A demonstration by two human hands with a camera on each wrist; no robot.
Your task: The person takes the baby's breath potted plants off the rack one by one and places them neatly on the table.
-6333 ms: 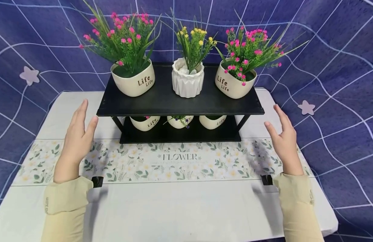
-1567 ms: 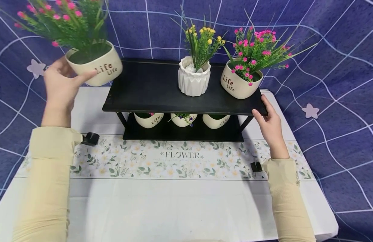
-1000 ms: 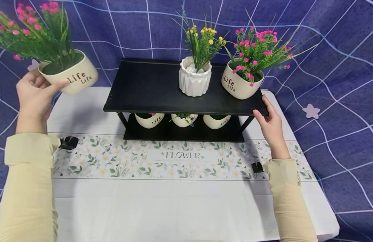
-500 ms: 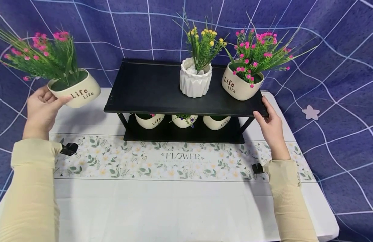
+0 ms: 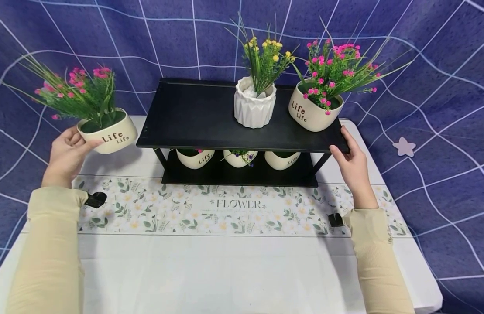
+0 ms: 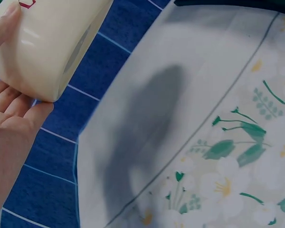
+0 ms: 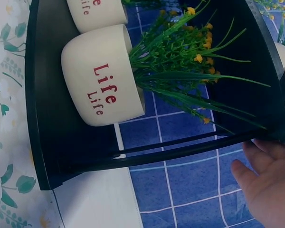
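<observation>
My left hand point(image 5: 66, 155) holds a potted plant point(image 5: 110, 136) with pink flowers by the left side of its cream "Life" pot. The pot is off the shelf, in the air over the table's left part; its shadow shows apart from it in the left wrist view. My right hand point(image 5: 353, 168) grips the right front corner of the black two-tier shelf point(image 5: 198, 113). On the top tier stand a white fluted pot point(image 5: 254, 107) with yellow flowers and a second cream pot point(image 5: 314, 111) with pink flowers.
On the lower tier are several cream pots, among them one with yellow flowers point(image 7: 104, 78) in the right wrist view. A floral "FLOWER" runner point(image 5: 238, 218) crosses the white table point(image 5: 206, 270). Blue cloth point(image 5: 442, 109) hangs behind and at the sides.
The left hand took the pink-flowered plant off the shelf's left end and carried it left. Lately it has come down and slightly right. The right hand moved onto the shelf corner and stays there.
</observation>
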